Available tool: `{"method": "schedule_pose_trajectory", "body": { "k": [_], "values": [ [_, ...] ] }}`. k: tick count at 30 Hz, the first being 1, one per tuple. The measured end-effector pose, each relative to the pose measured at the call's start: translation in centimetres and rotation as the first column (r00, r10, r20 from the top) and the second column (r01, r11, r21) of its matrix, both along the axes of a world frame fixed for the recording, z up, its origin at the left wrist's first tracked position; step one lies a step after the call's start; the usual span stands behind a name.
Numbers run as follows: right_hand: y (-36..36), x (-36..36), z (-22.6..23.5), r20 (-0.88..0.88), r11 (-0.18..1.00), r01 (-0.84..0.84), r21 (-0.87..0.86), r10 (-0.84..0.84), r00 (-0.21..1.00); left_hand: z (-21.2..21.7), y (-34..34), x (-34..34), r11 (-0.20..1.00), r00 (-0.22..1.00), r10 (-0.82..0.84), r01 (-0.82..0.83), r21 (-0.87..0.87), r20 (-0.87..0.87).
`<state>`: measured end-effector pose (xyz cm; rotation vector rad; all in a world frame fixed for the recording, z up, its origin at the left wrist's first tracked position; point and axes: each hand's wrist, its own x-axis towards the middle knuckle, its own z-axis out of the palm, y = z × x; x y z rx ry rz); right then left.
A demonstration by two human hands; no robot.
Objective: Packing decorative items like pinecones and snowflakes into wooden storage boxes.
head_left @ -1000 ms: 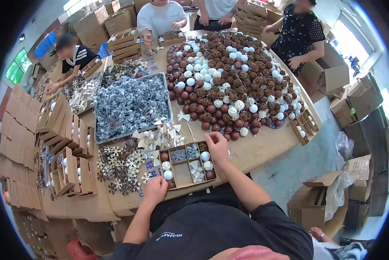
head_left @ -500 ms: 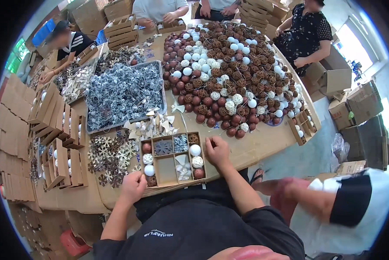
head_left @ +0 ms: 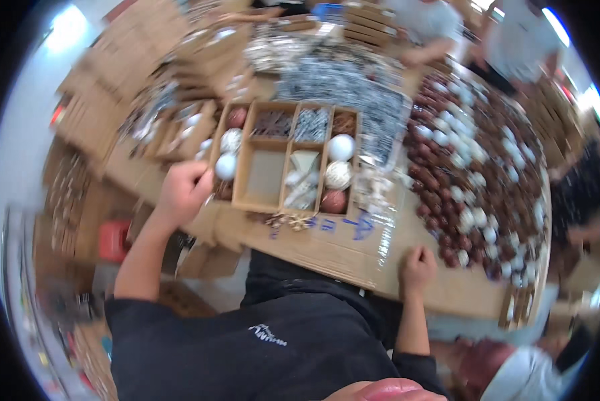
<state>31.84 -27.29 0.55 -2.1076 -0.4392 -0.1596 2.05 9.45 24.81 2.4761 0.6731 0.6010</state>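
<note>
A cardboard divider box (head_left: 241, 195) is tilted over the left part of the table, its left side gripped by my left hand (head_left: 185, 190). Its outer columns hold balls, among them a smooth white ball (head_left: 341, 147), a woven white ball (head_left: 338, 175) and a red-brown ball (head_left: 334, 201). The inner compartments contain dark snowflakes (head_left: 272, 124), frosted bluish-grey pieces (head_left: 311, 125) and whitish pieces (head_left: 303, 180); the lower-left inner one is bare. Away from the box, my right hand (head_left: 418, 267) rests closed near the table's front edge, with nothing visible in it.
Brown, red-brown and white balls (head_left: 477, 174) are heaped on the right of the cardboard-covered table (head_left: 300, 244). Behind the box lies a tray of frosted pieces (head_left: 353, 83). Filled boxes (head_left: 180, 130) stand at left, and a red stool (head_left: 115, 240) is below. Co-workers (head_left: 427, 30) are across the table.
The view has swung left. My left hand has carried the box leftward over the filled boxes and snowflakes. My right hand has come away from the box's right side.
</note>
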Motion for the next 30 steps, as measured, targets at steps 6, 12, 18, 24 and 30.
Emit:
{"method": "schedule_pose_trajectory", "body": {
  "k": [6, 12, 18, 24, 30],
  "values": [
    [-0.7, 1.2, -2.5, 0.052, 0.995, -0.097, -0.027, 0.099, 0.994, 4.5, 5.4, -4.6, 0.964, 0.958, 0.230, -0.200, -0.175, 0.174],
    [0.1, 1.1, -2.1, 0.098, 0.992, -0.123, -0.005, 0.123, 0.988, 5.8, 12.8, -7.7, 0.931, 0.909, 0.327, -0.356, 0.076, 0.257],
    [-0.3, 1.3, -2.1, 0.114, 0.995, -0.101, -0.002, 0.100, 0.988, 4.1, 18.2, -11.5, 0.894, 0.865, 0.440, -0.398, -0.207, 0.242],
    [1.0, 1.2, -1.4, 0.052, 0.995, -0.080, -0.051, 0.083, 0.995, 0.2, 21.4, -18.2, 0.832, 0.867, 0.487, -0.422, -0.359, 0.109],
    [0.5, 1.4, -2.0, 0.088, 0.990, -0.072, -0.122, 0.083, 0.993, -2.0, 22.8, -17.7, 0.825, 0.877, 0.480, -0.461, -0.328, -0.026]
  ]
}}
